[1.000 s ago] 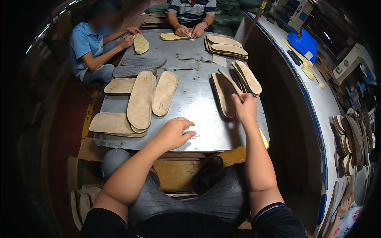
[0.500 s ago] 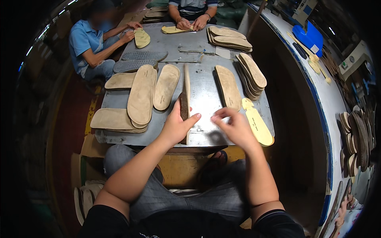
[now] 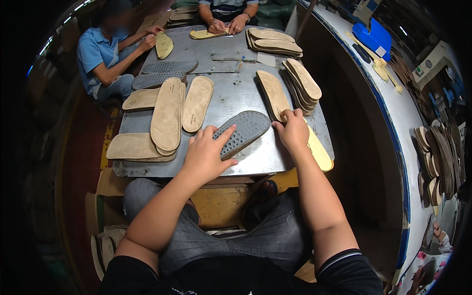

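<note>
My left hand (image 3: 206, 153) grips a shoe sole (image 3: 246, 129) by its left end, fingers over the top and thumb along the near edge. Its grey, dimpled face is turned up, and it lies slantwise low over the metal table. On the right, my right hand (image 3: 294, 130) has its thumb and fingers closed about the near end of a tan footbed (image 3: 273, 93). That end is partly hidden by the fingers. Just beyond the right wrist lies a yellow sole-shaped template (image 3: 318, 150), partly covered by the hand.
Tan footbeds (image 3: 166, 115) lie stacked on the table's left, beside a single one (image 3: 198, 103). Grey dimpled soles (image 3: 160, 78) lie farther back. More stacks stand at right (image 3: 302, 81) and far right (image 3: 274, 40). Two co-workers (image 3: 101, 59) handle yellow pieces across the metal table (image 3: 231, 91).
The sole in my left hand has turned from standing on edge to grey face up. My right hand has gone from mid-air to the tan footbed on the right. The view has shifted slightly.
</note>
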The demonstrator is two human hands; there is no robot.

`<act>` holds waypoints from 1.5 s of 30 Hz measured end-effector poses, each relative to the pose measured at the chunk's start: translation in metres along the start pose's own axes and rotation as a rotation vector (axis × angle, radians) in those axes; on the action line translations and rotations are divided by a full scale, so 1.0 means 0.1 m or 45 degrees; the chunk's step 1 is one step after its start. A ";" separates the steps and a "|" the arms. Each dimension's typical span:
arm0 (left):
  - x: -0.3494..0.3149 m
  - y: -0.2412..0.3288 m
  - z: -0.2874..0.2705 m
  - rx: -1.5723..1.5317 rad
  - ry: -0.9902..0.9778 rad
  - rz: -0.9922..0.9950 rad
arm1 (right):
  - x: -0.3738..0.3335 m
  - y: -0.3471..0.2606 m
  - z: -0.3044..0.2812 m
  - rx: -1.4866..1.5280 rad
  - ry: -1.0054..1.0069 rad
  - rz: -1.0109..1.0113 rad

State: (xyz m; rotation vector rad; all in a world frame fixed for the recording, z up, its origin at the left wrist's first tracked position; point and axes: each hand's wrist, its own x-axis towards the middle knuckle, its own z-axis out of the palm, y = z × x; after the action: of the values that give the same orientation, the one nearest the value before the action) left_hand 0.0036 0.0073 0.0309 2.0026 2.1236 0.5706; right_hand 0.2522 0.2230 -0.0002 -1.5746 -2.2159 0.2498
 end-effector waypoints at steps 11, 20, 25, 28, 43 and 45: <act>-0.04 -0.20 -0.07 0.070 -0.196 0.265 | -0.06 0.34 -0.74 -0.169 -0.016 0.316; 0.07 -0.36 0.09 -0.018 -0.196 0.279 | -0.32 0.92 -0.82 -0.375 -0.600 0.600; 0.13 -0.31 0.01 -0.111 -0.173 0.263 | -0.21 0.95 -1.08 -0.192 -0.579 0.568; 0.01 -0.39 -0.08 0.013 -0.140 0.212 | -0.29 0.73 -1.27 -0.117 -0.505 0.550; -0.02 -0.43 -0.34 -0.264 -0.167 -0.019 | -0.32 -0.36 -0.74 0.352 -0.054 -0.971; -0.11 -0.40 -0.47 -0.332 -0.129 -0.008 | -0.32 -0.40 -0.64 0.474 -0.145 -0.971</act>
State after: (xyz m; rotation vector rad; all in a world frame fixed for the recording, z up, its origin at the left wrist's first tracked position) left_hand -0.0496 -0.0117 0.0569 1.8410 1.8878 0.6902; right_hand 0.2544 0.1734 0.0654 -0.4774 -2.4887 0.4848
